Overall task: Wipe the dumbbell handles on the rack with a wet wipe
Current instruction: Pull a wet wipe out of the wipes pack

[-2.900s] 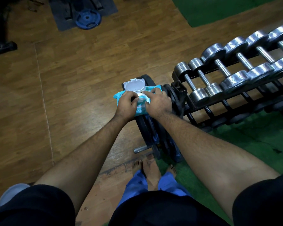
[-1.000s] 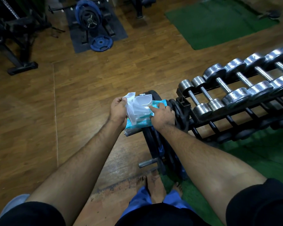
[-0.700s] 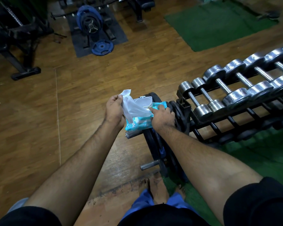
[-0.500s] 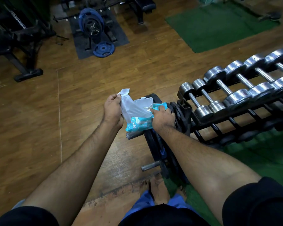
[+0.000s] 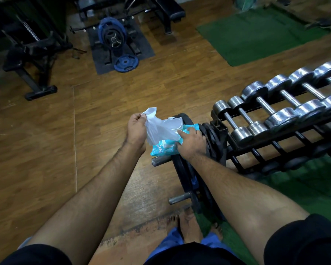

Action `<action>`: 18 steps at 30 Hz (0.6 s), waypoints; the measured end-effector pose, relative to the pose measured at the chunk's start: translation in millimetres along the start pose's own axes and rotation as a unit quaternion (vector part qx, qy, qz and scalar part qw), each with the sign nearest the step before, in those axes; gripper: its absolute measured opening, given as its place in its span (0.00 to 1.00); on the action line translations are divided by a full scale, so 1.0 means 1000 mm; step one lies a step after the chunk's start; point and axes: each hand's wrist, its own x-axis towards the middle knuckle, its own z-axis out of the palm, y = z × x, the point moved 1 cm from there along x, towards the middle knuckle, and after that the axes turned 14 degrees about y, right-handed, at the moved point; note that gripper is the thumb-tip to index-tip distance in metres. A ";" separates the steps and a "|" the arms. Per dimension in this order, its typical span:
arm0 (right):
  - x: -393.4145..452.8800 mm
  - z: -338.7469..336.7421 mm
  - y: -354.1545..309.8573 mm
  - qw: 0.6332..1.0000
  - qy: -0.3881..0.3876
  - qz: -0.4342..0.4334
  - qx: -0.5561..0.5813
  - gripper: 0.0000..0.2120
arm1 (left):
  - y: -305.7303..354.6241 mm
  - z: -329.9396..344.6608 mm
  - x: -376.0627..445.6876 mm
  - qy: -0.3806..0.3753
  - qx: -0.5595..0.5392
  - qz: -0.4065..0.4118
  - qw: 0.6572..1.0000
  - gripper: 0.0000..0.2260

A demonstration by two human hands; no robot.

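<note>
Two arms outstretched, left hand [image 5: 136,129] pinching wet wipe [image 5: 157,129], right hand [image 5: 191,142] pressing pack [image 5: 164,149]

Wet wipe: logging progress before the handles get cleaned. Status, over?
Left hand pinching wet wipe, half out. Right hand pressing pack down. Dumbbell handles unwiped, path clear.

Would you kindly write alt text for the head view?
The left hand pulls a wipe from a blue pack that the right hand steadies on stacked weight plates. Chrome dumbbells sit on a rack to the right.
</note>
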 end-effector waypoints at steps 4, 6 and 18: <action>-0.003 0.004 0.003 1.000 -0.019 -0.003 -0.003 0.26 | 0.007 0.003 0.000 0.002 -0.008 -0.006 1.000 0.09; -0.003 0.003 0.002 1.000 -0.019 -0.001 -0.011 0.25 | 0.013 0.004 0.001 -0.005 -0.043 -0.019 0.999 0.08; 0.001 -0.002 -0.006 0.999 -0.036 0.017 -0.036 0.22 | 0.063 -0.010 0.000 -0.025 -0.113 -0.008 0.993 0.06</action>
